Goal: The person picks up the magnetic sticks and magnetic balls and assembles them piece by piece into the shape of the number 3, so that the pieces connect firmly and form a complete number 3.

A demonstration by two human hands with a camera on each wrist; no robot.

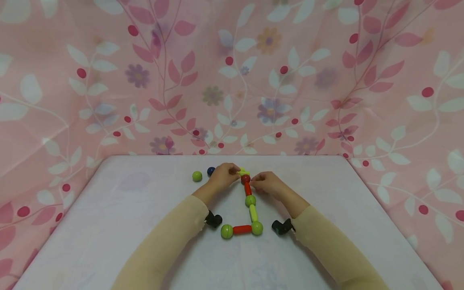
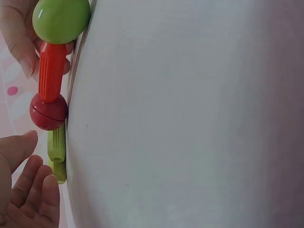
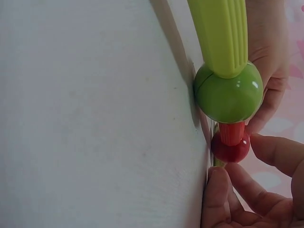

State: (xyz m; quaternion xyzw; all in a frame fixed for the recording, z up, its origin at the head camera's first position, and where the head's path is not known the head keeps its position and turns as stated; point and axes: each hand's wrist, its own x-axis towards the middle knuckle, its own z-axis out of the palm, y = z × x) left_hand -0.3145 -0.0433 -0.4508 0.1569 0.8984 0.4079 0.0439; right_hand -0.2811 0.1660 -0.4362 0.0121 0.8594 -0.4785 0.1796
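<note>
A chain of toy balls and rods lies on the table. Its red ball (image 1: 245, 179) and red rod (image 1: 248, 189) join a green ball (image 1: 250, 200). Beyond the red ball are yellow-green rods (image 2: 57, 147), close together. My left hand (image 1: 224, 176) is at the chain's far end, thumb and fingers parted beside these rods; contact is unclear. From the other side, my right hand (image 1: 269, 183) reaches toward the red ball, its thumb (image 3: 275, 151) and fingertips apart close to it. Whether they touch it cannot be made out.
Nearer me, a yellow-green rod (image 1: 253, 213) leads to a green corner ball (image 1: 257, 228). A red rod (image 1: 242, 230) runs left from there to another green ball (image 1: 227, 231). A loose green ball (image 1: 197, 176) and a blue ball (image 1: 211, 171) lie left of my left hand.
</note>
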